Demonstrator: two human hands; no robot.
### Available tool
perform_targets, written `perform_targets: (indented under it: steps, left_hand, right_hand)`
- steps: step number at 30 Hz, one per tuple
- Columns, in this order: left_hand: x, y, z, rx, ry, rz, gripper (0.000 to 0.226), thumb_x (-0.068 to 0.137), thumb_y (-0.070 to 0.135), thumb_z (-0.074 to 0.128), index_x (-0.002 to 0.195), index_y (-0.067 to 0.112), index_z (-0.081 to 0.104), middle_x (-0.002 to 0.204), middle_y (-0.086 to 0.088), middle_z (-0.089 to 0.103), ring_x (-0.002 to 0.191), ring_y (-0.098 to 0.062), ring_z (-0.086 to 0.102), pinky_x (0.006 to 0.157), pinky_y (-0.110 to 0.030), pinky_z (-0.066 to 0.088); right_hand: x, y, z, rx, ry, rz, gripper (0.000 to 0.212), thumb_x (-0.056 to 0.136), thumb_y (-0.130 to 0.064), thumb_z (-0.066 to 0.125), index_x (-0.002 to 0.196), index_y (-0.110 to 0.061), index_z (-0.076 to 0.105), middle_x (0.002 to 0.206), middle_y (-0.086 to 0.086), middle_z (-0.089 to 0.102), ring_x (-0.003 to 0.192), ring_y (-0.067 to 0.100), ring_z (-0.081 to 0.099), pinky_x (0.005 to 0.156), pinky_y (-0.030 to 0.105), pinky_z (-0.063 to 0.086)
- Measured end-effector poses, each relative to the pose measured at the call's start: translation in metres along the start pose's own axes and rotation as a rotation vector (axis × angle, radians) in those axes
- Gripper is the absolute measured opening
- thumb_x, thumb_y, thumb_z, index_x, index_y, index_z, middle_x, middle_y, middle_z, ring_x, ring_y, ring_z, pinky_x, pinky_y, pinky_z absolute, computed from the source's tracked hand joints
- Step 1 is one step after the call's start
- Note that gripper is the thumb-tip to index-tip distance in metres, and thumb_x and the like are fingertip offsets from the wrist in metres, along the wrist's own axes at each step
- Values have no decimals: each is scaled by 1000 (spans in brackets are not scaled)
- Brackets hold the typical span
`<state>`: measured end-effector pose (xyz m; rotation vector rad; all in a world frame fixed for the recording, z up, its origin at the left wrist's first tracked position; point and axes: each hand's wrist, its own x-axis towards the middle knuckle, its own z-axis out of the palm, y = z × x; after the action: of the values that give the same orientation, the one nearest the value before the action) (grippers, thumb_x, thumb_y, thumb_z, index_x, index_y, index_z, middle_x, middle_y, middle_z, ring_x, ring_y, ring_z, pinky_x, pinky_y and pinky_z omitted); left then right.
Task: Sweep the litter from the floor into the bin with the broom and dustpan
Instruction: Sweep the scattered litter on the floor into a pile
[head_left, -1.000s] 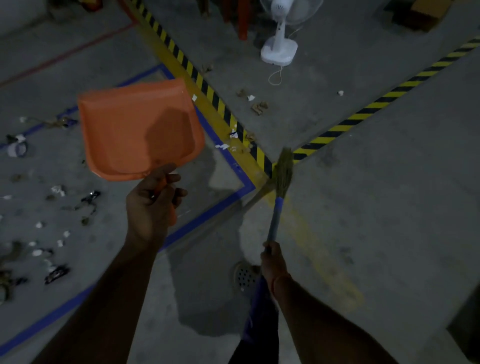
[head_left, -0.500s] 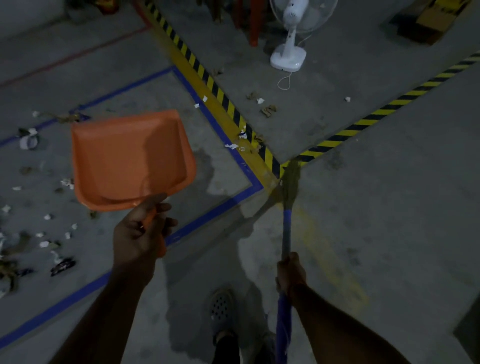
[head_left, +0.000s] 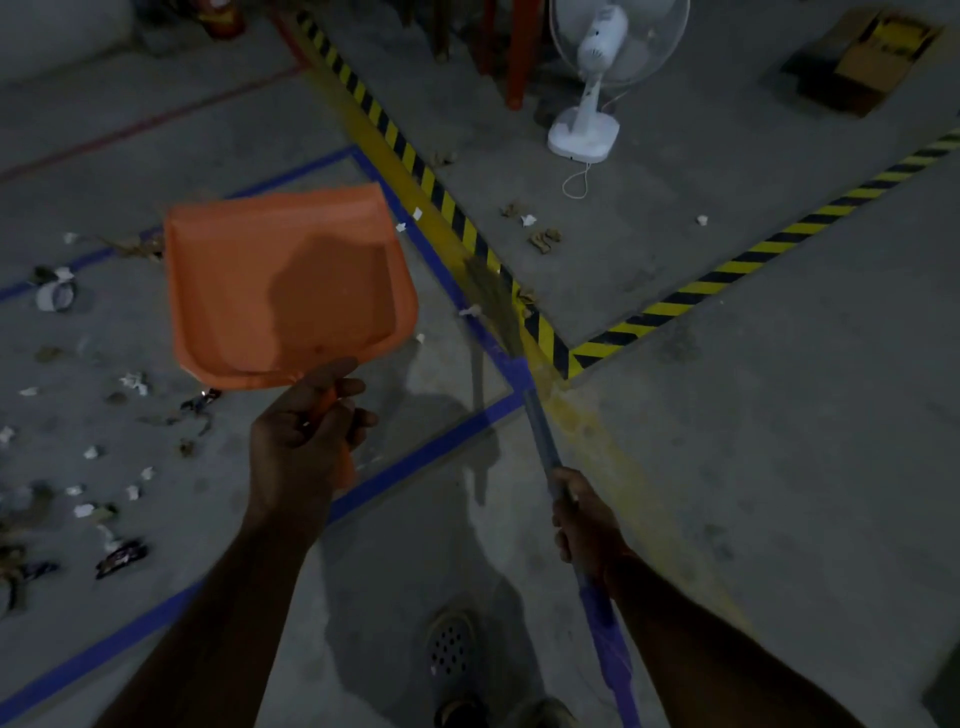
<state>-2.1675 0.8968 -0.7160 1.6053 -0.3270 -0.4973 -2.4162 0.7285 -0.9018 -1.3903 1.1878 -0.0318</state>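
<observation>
Left hand: the left hand (head_left: 304, 436) is curled tight around the orange handle of the dustpan (head_left: 285, 280). It holds the dustpan up in the air, above the floor, with the open side facing up.

Dustpan: it is orange, and no litter shows inside it.

Right hand: the right hand (head_left: 584, 519) is wrapped around the stick of the broom (head_left: 540, 431), about the middle of the stick.

Broom: the stick is blue and purple. It slants up and to the left from the hand. The straw head (head_left: 493, 306) is down at the floor, on the yellow and black striped tape (head_left: 441, 192), right by the corner of the blue tape (head_left: 431, 452).

Litter: small white scraps of paper (head_left: 137, 382), dark wrappers (head_left: 119, 558) and dry leaves lie on the floor (head_left: 779, 415) at the left, inside the blue lines. A few more scraps (head_left: 527, 221) lie past the striped tape, near the fan.

Fan: a white fan (head_left: 592, 78) stands on the floor at the top, well away from the broom.

Shoe: a shoe with holes (head_left: 449, 644) shows at the bottom, between the two arms.

Bin: it cannot be seen in this view.
</observation>
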Motion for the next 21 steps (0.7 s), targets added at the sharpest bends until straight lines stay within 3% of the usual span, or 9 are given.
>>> perform_targets:
  steps: [3, 9, 12, 16, 21]
  left_hand:
    - [20, 5, 4, -1, -4, 13, 34, 99, -6, 50, 125, 11, 66, 109, -9, 69, 76, -14, 69, 62, -20, 54]
    - [71, 3, 30, 5, -21, 42, 33, 100, -5, 50, 126, 9, 65, 109, -9, 69, 77, -15, 70, 68, -21, 56]
    - [99, -7, 54, 38, -19, 42, 33, 100, -4, 49, 127, 9, 65, 109, -6, 70, 78, -13, 70, 69, -21, 57]
    - [132, -22, 101, 30, 26, 19, 34, 100, -4, 49, 124, 14, 66, 110, -7, 70, 78, -14, 70, 67, -22, 56]
    - [167, -32, 176, 56, 87, 17, 33, 100, -4, 49, 128, 5, 63, 110, -11, 70, 74, -12, 69, 58, -20, 53]
  right_hand:
    - [27, -16, -25, 14, 76, 12, 44, 97, -12, 47, 131, -40, 51, 72, 6, 55, 52, 20, 49, 49, 30, 44]
    - [94, -31, -64, -6, 116, 85, 53, 100, -8, 44, 146, -34, 39, 70, 14, 50, 52, 23, 48, 42, 28, 42]
    - [123, -16, -71, -173, 44, 130, 45, 97, -15, 49, 138, -32, 50, 64, 11, 60, 44, 19, 55, 40, 28, 45]
    - [157, 5, -80, -365, -185, 22, 57, 90, -31, 50, 129, -70, 37, 59, 4, 68, 48, 22, 64, 50, 42, 58]
    - [198, -12, -121, -190, -352, -129, 54, 99, -18, 50, 138, -55, 42, 50, 5, 54, 39, 21, 47, 46, 37, 46]
